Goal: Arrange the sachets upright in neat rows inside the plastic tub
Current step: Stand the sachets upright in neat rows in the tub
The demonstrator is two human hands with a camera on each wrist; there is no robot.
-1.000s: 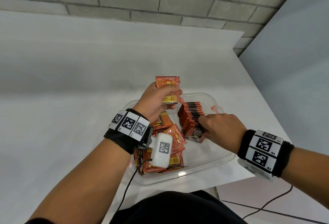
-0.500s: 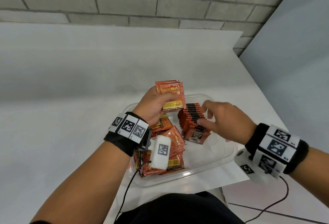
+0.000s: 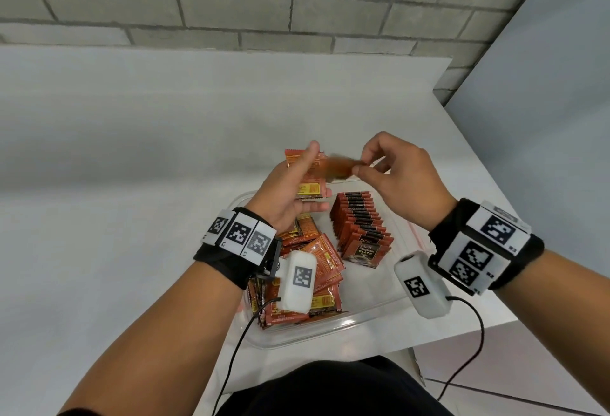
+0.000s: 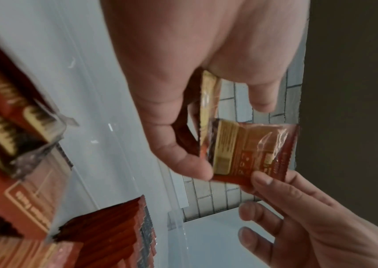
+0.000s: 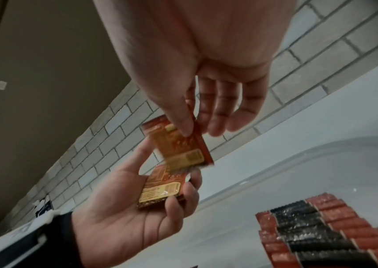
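Head view: loose sachets beside upright row

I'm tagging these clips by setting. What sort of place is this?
Probably a plain workroom or data-collection station, not a home kitchen: a bare white table against an unpainted grey block wall, a clear plastic tub of coffee sachets, and marker bands on both wrists.

Both hands hover raised together: the left hand, at nine o'clock, cups a few sachets; the right hand, at three o'clock, pinches one.
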